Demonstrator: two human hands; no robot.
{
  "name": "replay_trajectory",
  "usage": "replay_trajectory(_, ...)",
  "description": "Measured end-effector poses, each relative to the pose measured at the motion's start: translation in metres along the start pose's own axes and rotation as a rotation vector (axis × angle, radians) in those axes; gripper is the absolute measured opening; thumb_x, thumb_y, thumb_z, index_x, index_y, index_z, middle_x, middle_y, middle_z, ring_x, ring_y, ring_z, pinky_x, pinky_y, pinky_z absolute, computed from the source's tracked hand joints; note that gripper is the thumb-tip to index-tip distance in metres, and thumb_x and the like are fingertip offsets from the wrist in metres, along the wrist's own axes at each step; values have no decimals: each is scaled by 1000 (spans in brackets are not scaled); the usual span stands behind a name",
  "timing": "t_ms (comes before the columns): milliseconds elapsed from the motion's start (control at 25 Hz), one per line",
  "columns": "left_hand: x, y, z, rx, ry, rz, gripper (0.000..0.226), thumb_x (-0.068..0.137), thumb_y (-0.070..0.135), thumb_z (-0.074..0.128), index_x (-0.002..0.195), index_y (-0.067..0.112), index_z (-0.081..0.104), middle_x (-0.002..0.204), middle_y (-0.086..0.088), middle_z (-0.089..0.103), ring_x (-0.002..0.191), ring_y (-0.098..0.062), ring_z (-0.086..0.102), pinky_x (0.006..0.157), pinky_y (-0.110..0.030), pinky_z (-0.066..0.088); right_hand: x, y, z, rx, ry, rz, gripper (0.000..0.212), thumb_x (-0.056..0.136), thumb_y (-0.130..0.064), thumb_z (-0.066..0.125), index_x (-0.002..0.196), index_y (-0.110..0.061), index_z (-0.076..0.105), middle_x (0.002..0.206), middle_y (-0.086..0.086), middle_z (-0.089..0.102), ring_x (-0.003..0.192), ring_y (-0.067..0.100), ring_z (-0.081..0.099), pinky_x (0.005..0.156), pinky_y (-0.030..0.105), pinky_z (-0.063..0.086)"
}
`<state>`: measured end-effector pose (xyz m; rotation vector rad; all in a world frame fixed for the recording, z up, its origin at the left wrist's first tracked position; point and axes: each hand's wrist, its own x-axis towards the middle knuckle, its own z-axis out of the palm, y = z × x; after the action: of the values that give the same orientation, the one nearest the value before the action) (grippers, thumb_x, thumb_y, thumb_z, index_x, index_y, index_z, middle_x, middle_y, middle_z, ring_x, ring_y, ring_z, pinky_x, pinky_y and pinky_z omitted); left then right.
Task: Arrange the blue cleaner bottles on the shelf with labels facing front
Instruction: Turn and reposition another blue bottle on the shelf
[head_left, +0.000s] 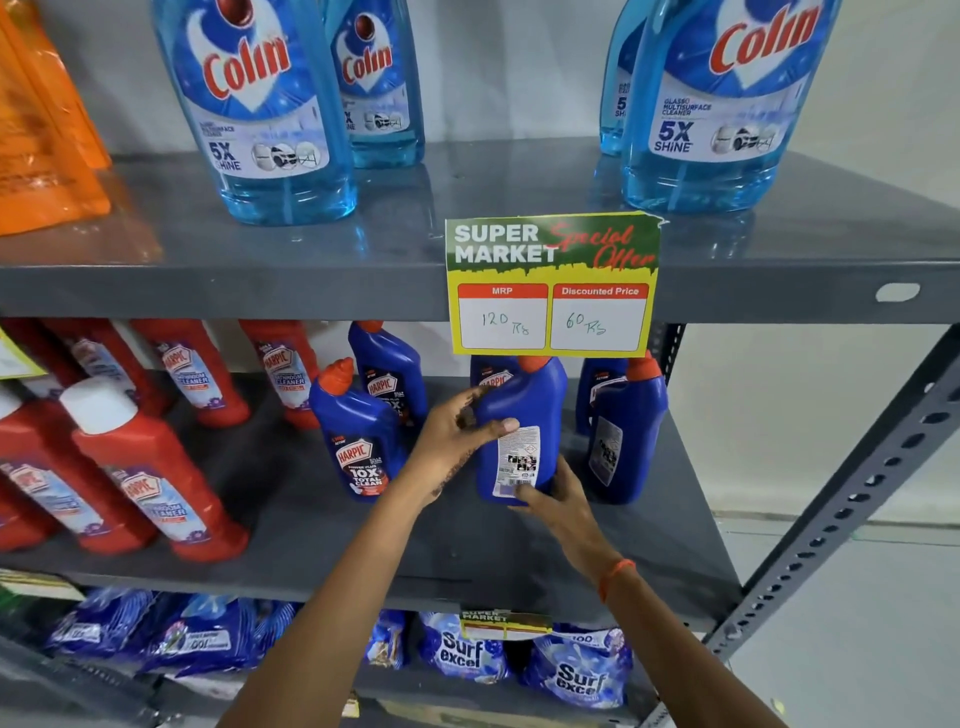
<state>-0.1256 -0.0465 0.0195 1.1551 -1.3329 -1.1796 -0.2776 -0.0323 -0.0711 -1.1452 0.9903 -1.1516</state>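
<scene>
Several dark blue Harpic cleaner bottles with orange caps stand on the grey middle shelf (322, 525). Both my hands hold one blue bottle (524, 410), whose white back label faces me. My left hand (457, 441) grips its left side and my right hand (556, 501) holds its base. To its left a blue bottle (358, 447) shows its front label, with another (389, 374) behind it. Behind the held bottle a further one (493, 371) is partly hidden. At the right a blue bottle (626, 436) shows its back label, and one more (595, 389) stands behind it.
Red Harpic bottles (156, 478) fill the shelf's left half. A yellow price card (550, 286) hangs from the upper shelf edge above the held bottle. Light blue Colin bottles (260, 104) stand on the top shelf. Surf Excel packs (576, 670) lie below. A perforated upright (841, 514) bounds the right.
</scene>
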Motion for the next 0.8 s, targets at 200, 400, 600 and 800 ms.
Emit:
replay_trajectory(200,1,-3,14,155,384,3,44,58,31,87,86,11,59,82,-2,69,75,-14,67,65,-27,56,2,-10,12,-503,137,10,112,52,-36,89,140,-23,20,123,-3,37,111,10,44,99,36,46)
replay_trajectory(400,3,-6,7,-10,256,-16,24,74,29,75,86,16,58,83,0,68,86,-22,68,70,-31,59,-1,-7,13,-470,75,-90,83,56,-32,72,132,-22,40,104,-1,52,87,10,52,77,32,51)
replay_trajectory(600,13,-11,-19,-322,-215,-170,30,77,11,65,103,22,60,89,14,74,88,-1,67,71,-17,55,2,-15,0,-214,-154,3,35,60,-15,66,92,-25,58,85,7,60,73,13,59,65,27,56)
replay_trajectory(800,13,-35,-10,-170,-9,-55,40,75,-4,69,105,22,62,92,10,74,91,-5,68,74,-20,55,26,-7,-14,-249,-113,46,56,78,13,59,128,-5,42,115,9,59,101,16,59,79,17,55)
